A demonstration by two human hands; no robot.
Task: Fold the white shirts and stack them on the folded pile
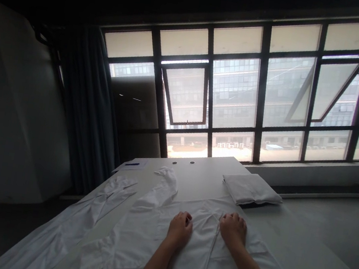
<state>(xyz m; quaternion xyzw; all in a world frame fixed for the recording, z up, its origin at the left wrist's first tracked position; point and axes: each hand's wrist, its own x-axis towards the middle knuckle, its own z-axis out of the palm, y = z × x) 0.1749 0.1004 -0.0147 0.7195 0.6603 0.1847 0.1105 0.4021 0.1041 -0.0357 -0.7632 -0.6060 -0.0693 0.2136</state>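
A white long-sleeved garment (195, 254) lies spread on the white table (204, 185), one sleeve reaching out to the far left and a seam line running down its middle. Left of that seam, my left hand (180, 229) has its fingers curled closed on the cloth. My right hand (233, 228) is closed on the fabric just right of the seam, near the garment's far edge. Folds pull between the two hands. The fingertips are partly hidden.
A second white garment (74, 226) lies rumpled along the table's left side. At the far right edge rests a folded white cloth bundle (252, 189). A blue pen (132, 164) lies on paper (141, 163) at the far left corner. Beyond are dark curtains (84, 107) and tilted-open windows (187, 93).
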